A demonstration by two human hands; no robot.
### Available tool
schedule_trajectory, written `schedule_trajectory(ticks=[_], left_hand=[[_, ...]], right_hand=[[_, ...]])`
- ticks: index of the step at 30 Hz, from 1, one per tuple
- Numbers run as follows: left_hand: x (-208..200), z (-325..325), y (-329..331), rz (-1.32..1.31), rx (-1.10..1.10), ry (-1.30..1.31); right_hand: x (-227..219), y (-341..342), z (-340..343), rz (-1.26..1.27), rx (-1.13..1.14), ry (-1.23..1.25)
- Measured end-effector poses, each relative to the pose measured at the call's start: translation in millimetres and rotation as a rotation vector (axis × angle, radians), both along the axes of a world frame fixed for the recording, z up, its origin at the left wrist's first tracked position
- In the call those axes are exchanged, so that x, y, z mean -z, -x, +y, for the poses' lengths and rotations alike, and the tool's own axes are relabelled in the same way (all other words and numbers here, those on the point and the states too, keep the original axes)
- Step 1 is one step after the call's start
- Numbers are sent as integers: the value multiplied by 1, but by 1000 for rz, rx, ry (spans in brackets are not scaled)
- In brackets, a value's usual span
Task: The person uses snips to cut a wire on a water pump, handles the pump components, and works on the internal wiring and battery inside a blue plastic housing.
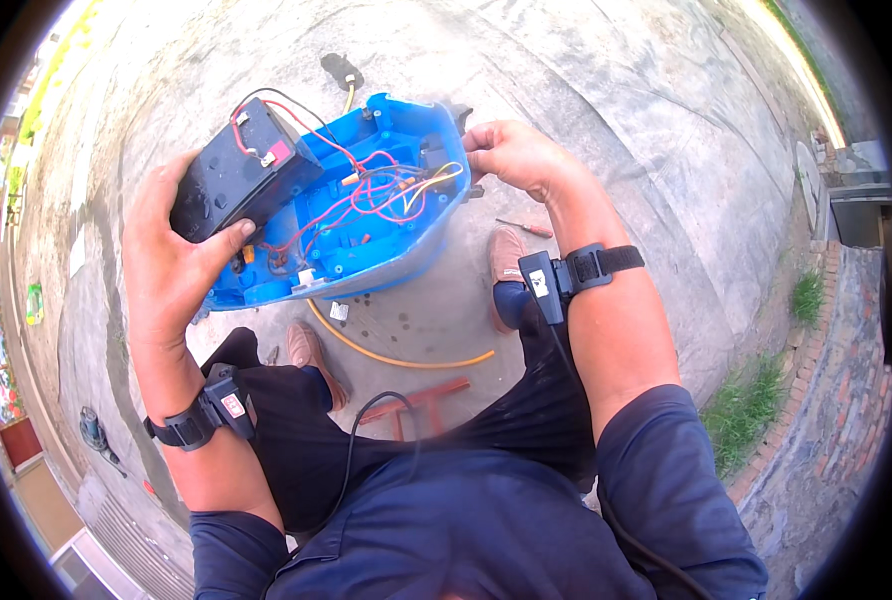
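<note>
My left hand (166, 250) is wrapped round a black box-shaped battery (241, 170), thumb on its near side. The battery is tilted over the left part of an open blue plastic housing (381, 265). Red and black wires run from the battery's terminals to a tangle of red and yellow wires (371, 195) inside the housing. At the housing's right end, my right hand (516, 155) is closed on the edge beside a dark fitting; its fingertips are partly hidden. A yellow hose (396, 355) hangs beneath the housing and curves along the ground.
A screwdriver (526, 228) lies on the concrete by my right shoe (507, 262). Between my feet is a red metal frame (426, 400). Beyond the housing, a yellow hose end lies at a wet patch (341, 68). A dark power tool (94, 430) rests far left; a brick border (791, 390) runs at right.
</note>
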State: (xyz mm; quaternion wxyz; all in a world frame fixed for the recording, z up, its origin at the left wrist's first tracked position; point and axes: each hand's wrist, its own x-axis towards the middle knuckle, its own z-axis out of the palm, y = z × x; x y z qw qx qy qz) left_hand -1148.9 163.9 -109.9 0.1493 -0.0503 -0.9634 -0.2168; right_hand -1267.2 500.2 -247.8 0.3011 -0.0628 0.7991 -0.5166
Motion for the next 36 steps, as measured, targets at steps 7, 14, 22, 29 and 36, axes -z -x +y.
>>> schedule_trajectory(ticks=[7, 14, 22, 29, 36], left_hand=[[-1, 2, 0, -8, 2, -3], [-7, 7, 1, -122, -42, 14], [-3, 7, 2, -49, 0, 23], [-9, 12, 1, -97, -11, 9], [-10, 13, 2, -102, -4, -21]], right_hand=[[2, 1, 0, 5, 8, 6], [-1, -1, 6, 30, -22, 0], [-42, -16, 35, 91, -215, 60], [-35, -24, 28, 143, -315, -109], [-32, -23, 22, 156, -295, -140]])
